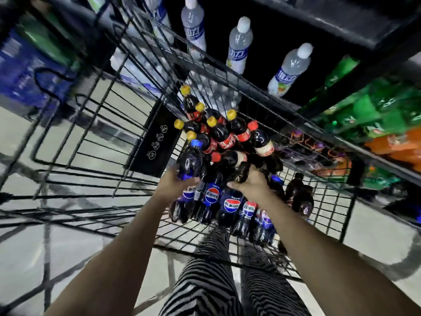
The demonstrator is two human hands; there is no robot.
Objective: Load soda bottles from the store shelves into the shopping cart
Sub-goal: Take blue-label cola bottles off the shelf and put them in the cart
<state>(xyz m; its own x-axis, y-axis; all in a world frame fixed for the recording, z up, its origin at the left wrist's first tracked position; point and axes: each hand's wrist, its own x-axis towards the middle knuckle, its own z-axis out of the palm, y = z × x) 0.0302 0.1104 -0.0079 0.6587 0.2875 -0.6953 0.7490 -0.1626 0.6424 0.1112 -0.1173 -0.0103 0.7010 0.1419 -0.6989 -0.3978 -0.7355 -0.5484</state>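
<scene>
I look down into a black wire shopping cart [95, 142]. A pile of dark soda bottles fills its near right part: cola bottles with yellow caps [218, 131], two with red caps [259, 140], and several Pepsi bottles [231, 205] lying below. My left hand [175, 184] grips a blue-capped Pepsi bottle [190, 159] at the pile's left edge. My right hand [252, 184] wraps around a red-capped dark cola bottle [230, 159] lying across the pile's middle. Both forearms reach in from below.
Store shelves stand beyond the cart: clear bottles with white caps [240, 45] at the top, green bottles [373, 108] and orange bottles [398, 144] at the right, blue packs [20, 67] at the left. The cart's folded child seat panel [157, 142] is left of the pile. Zebra-striped trousers [209, 281] show below.
</scene>
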